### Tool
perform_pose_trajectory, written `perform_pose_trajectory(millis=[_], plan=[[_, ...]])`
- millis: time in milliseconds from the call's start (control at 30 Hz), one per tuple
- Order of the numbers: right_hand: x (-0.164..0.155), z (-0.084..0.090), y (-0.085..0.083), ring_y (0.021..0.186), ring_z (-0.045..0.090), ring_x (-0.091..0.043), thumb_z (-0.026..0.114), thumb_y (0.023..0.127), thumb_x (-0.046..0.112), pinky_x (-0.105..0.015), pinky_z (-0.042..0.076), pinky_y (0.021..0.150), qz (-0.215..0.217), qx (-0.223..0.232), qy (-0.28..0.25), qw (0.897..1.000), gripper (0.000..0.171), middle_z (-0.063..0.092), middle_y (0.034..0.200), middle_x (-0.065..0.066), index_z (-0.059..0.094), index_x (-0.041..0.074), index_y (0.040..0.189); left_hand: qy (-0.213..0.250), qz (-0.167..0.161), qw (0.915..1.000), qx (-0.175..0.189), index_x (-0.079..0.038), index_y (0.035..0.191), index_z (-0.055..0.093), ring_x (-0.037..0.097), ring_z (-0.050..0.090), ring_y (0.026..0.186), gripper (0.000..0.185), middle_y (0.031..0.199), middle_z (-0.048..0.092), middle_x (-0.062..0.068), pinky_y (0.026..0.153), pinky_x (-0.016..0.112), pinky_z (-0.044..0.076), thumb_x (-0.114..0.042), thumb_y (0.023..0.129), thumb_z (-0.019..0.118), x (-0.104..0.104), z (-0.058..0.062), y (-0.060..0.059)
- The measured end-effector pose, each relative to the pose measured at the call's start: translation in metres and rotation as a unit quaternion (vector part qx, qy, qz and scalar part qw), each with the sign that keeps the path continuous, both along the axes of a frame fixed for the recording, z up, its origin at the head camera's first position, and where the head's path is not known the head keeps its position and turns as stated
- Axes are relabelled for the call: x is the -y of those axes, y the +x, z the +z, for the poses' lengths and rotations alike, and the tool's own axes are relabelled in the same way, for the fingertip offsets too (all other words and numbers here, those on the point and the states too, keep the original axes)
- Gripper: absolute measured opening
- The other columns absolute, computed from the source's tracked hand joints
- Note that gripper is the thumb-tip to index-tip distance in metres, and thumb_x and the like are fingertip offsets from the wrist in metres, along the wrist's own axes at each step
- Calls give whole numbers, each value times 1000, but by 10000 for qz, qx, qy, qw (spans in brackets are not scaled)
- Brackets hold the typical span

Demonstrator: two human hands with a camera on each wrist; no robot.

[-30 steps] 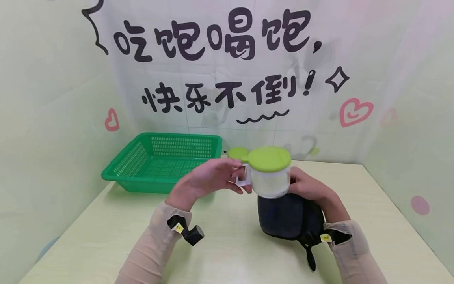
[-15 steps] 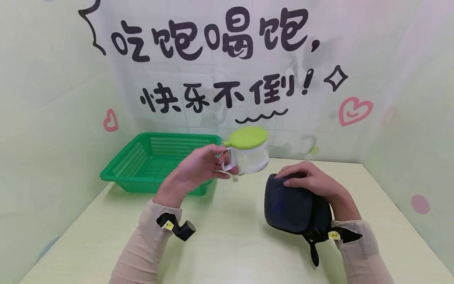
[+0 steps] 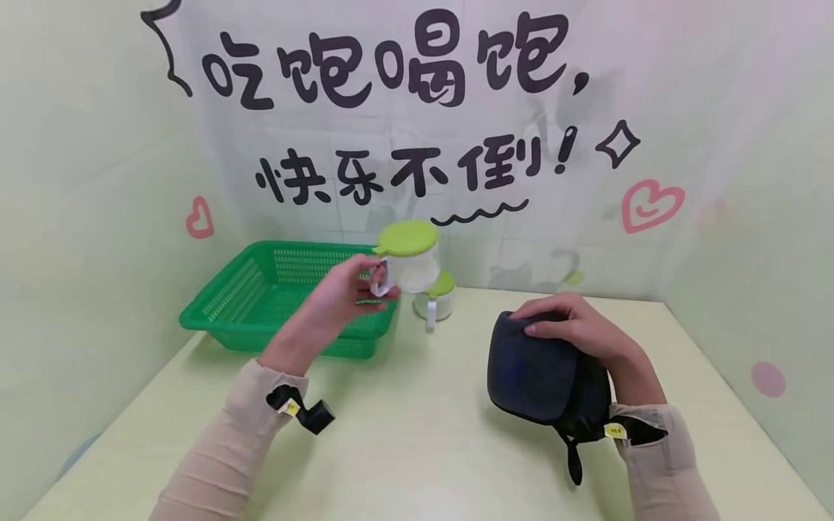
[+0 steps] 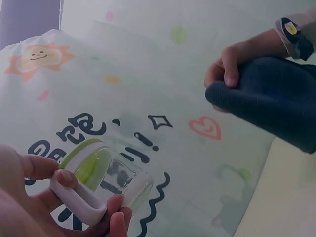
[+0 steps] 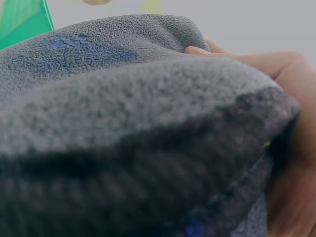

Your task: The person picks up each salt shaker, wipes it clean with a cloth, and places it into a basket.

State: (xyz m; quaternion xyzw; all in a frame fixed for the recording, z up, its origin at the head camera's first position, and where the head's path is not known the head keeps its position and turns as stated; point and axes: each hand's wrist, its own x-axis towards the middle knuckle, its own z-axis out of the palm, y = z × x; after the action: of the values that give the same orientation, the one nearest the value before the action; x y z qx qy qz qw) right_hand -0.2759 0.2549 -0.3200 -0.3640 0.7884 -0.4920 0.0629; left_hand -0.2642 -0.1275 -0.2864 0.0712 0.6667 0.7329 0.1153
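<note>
My left hand (image 3: 355, 289) grips a clear glass seasoning jar (image 3: 418, 271) by its white handle and holds it up near the basket's right end. The jar has a light green lid (image 3: 408, 237). In the left wrist view, thumb and fingers wrap the handle of the jar (image 4: 136, 180), which looks tilted there. My right hand (image 3: 580, 329) holds the top of a dark blue fabric pouch (image 3: 528, 369) with a black cord hanging from it. The pouch (image 5: 123, 94) fills most of the right wrist view; whatever is inside is hidden.
A green plastic basket (image 3: 287, 340) with slotted walls stands at the back left of the pale table (image 3: 417, 441). Beside its right end stands a second green-lidded jar (image 3: 445, 305), partly behind the held one. A printed white cloth (image 3: 554, 246) hangs behind the table.
The left hand has carried the jar left and upward, away from the pouch, uncovering the second jar. The right hand and pouch shifted slightly right, then stayed nearly still.
</note>
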Motion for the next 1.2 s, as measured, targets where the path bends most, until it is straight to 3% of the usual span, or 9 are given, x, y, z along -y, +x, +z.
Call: perform_pose_trajectory(millis=[267,400,533,633,833,1000,1200], plan=[[-1,5,-2,112,69,-7,63,97,-1,-19,51,97,130,-100,-45,9999,24,75,118,9,74,-1,118,-307,542,9971,427,-19,84,53,25,69,103,27,106,68,8,90,32,52,-32,107,48,47,10,-17],[-2,6,-2,113,69,-7,63,97,0,-18,51,98,98,-96,-29,9999,24,76,119,7,75,0,118,-536,798,9928,709,-19,85,50,21,70,94,25,104,68,8,86,30,53,-33,107,47,67,14,-28],[-4,6,-2,113,69,-6,63,97,-1,-17,50,98,90,-140,-37,9999,24,76,119,7,75,1,118,-815,992,9864,1026,-20,110,50,18,69,89,18,99,68,8,82,27,54,-37,107,46,90,13,-44],[-5,6,-2,113,68,-5,62,97,-1,-17,50,98,85,-148,-50,9998,24,76,118,10,75,0,118,-1090,1079,9808,1206,-21,125,45,18,68,90,25,102,66,10,83,27,54,-38,107,45,107,11,-56],[-5,4,-3,112,69,-5,63,97,-1,-17,51,97,124,-226,-40,9997,24,76,118,10,75,0,117,-1090,1199,9700,1811,-21,114,47,20,67,86,18,101,64,15,86,28,54,-37,108,43,138,5,-72],[-6,2,-3,111,69,-5,64,96,-1,-17,51,97,67,-221,-30,9997,23,76,118,11,75,1,117,-1162,1182,9602,2247,-19,110,47,22,65,86,15,118,50,22,84,27,56,-33,107,41,156,-4,-83],[-3,0,-3,110,70,-6,63,97,0,-18,52,96,140,-172,53,9997,24,75,117,11,74,0,118,-1357,1442,9479,2497,-17,148,31,25,64,85,45,126,42,27,83,27,59,-29,106,41,170,-21,-92]])
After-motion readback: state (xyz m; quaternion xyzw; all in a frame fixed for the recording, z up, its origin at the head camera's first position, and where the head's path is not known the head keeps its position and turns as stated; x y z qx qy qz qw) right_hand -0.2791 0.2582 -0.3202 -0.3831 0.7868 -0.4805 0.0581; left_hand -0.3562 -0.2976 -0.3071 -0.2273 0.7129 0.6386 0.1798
